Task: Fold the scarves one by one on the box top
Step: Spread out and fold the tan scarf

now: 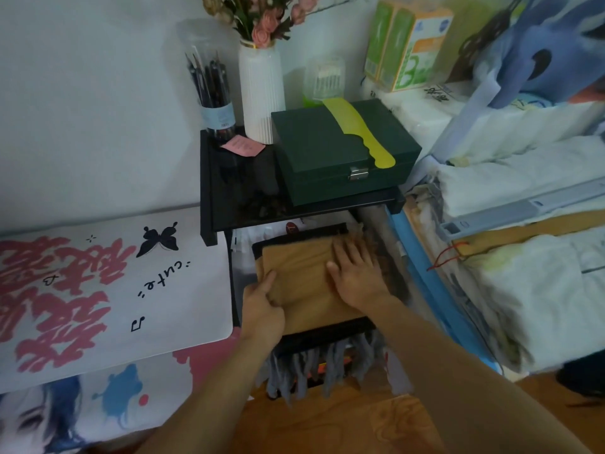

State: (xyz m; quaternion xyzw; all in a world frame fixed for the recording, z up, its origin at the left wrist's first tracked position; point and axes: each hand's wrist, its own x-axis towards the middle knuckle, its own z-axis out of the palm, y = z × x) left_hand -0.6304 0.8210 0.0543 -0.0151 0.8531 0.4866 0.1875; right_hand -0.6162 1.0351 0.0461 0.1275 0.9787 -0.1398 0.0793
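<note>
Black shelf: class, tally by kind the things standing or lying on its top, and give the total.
On the black shelf:
White vase with flowers: 1
Clear jar of brushes: 1
Pink note: 1
Dark green box: 1
Yellow-green comb, lying on the box: 1
Total: 5

Head view looks steeply down, close over both hands (pixel 307 283).
</note>
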